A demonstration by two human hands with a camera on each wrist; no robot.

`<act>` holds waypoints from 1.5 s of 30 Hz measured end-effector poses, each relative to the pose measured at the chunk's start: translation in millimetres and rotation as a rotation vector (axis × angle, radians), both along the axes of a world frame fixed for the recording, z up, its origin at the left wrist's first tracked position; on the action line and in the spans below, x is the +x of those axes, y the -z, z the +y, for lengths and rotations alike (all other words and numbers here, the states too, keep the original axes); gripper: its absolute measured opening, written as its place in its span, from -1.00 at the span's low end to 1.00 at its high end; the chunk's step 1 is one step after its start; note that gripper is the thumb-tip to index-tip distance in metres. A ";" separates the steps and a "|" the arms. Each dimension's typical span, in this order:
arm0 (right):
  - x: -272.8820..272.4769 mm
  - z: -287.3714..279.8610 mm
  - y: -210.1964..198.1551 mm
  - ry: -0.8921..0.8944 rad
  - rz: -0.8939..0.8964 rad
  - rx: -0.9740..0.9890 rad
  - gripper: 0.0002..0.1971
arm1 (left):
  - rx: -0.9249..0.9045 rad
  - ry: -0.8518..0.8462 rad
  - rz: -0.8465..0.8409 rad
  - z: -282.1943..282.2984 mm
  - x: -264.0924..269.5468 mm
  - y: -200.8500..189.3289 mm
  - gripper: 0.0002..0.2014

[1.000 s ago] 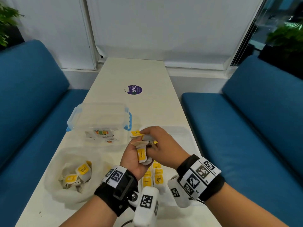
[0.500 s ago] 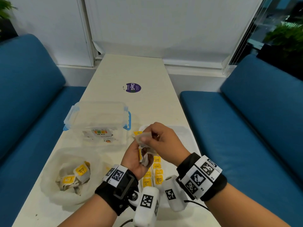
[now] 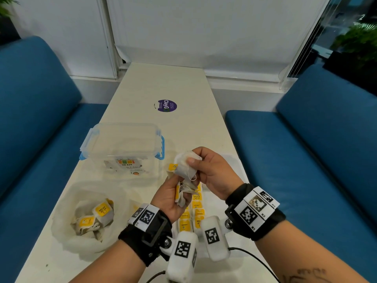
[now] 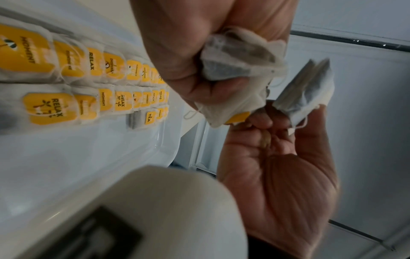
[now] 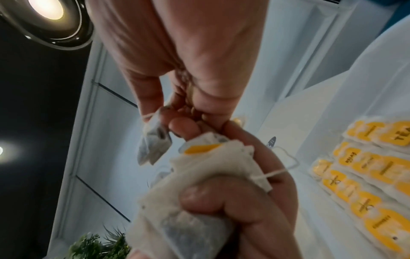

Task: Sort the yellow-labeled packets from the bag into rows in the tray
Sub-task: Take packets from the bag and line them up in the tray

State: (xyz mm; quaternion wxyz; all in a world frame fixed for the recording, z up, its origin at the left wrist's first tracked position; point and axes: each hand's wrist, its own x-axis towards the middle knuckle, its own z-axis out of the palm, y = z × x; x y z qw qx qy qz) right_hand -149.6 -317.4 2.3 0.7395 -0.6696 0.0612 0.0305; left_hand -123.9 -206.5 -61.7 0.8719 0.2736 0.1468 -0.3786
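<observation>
Above the tray, my left hand (image 3: 173, 196) grips a small bunch of yellow-labeled packets (image 3: 183, 194), also seen in the left wrist view as a bunch (image 4: 233, 61) in the fist. My right hand (image 3: 206, 170) pinches one single packet (image 3: 186, 167) just above that bunch; this packet (image 5: 155, 145) hangs from the fingertips, label side hidden. Below both hands, the white tray (image 4: 164, 140) holds rows of packets (image 3: 195, 213) with labels up. At the left, the clear bag (image 3: 67, 231) lies open with several packets (image 3: 95, 217) inside.
A clear lidded box with blue clips (image 3: 122, 148) stands just beyond the bag, left of the hands. A purple sticker (image 3: 167, 105) marks the table farther back. Blue sofas (image 3: 316, 160) flank the narrow white table (image 3: 163, 82) on both sides.
My right hand has drawn one packet out of the bunch and raised it slightly up and away. The left hand keeps its grip on the rest.
</observation>
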 end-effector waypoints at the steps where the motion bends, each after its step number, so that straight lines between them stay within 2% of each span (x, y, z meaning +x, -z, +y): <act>1: -0.5 0.5 -2.6 -0.002 -0.012 -0.014 -0.86 | -0.004 -0.003 -0.001 0.7 -0.3 -3.1 -0.72; 3: -1.1 0.3 -9.6 0.010 -0.057 -0.052 -0.81 | -0.003 -0.001 -0.008 2.9 1.3 -4.6 -0.82; 6: -1.1 -3.0 -21.7 0.005 -0.155 -0.154 -0.69 | 0.014 -0.037 0.007 5.7 6.1 -3.3 -0.53; 8: -1.0 -3.6 -27.1 -0.011 -0.194 -0.194 -0.68 | 0.002 -0.040 0.011 6.4 8.3 -3.6 -0.49; 10: -1.3 -2.7 -30.4 0.020 -0.223 -0.218 -0.70 | -0.003 -0.040 0.009 6.2 8.7 -5.5 -0.53; 12: -1.7 -4.7 -34.8 0.084 -0.232 -0.253 -0.69 | 0.000 -0.062 0.005 7.5 9.4 -4.9 -0.66; 15: -0.7 -17.2 -39.5 0.113 -0.198 -0.310 -0.59 | 0.027 -0.095 0.003 12.7 10.2 -3.7 -0.77; 16: 0.4 -22.7 -39.4 0.103 -0.175 -0.385 -0.55 | 0.037 -0.098 0.005 14.2 10.4 -2.6 -0.77; 19: 6.2 -35.9 -32.0 0.041 -0.057 -0.797 -0.51 | 0.055 -0.086 0.012 15.8 9.2 -0.7 -0.76; 21: 11.0 -43.1 -25.2 -0.007 0.011 -0.978 -0.64 | 0.063 -0.076 0.011 15.2 8.6 0.6 -0.75; 23: 14.3 -51.0 -18.5 -0.034 0.065 -1.078 -0.86 | 0.071 -0.074 0.012 14.9 8.0 0.4 -0.77; 24: 16.3 -55.3 -14.5 -0.034 0.088 -1.099 -0.92 | 0.073 -0.071 0.013 14.9 7.8 0.4 -0.78; 29: 27.8 -72.9 17.2 -0.008 0.300 -1.024 -0.84 | 0.076 -0.076 0.026 16.5 7.3 -1.0 -0.80; 32: 35.7 -77.5 36.1 -0.055 0.434 -1.019 -0.82 | 0.090 -0.082 0.051 17.0 7.7 -0.4 -0.91; 35: 43.7 -78.3 48.7 -0.148 0.537 -1.061 -0.91 | 0.100 -0.090 0.052 17.9 8.2 1.2 -0.87; 39: 49.0 -77.0 65.2 -0.294 0.674 -1.090 -0.67 | 0.100 -0.109 0.045 19.9 7.6 2.9 -0.81; 42: 53.3 -77.2 75.5 -0.336 0.706 -1.124 -0.59 | 0.109 -0.129 0.051 21.7 6.9 4.1 -0.82; 44: 56.6 -78.4 82.6 -0.349 0.703 -1.139 -0.67 | 0.115 -0.136 0.058 23.4 6.2 4.3 -0.88; 45: 59.8 -81.2 88.3 -0.310 0.706 -1.109 -0.81 | 0.116 -0.138 0.062 24.3 6.1 5.0 -0.91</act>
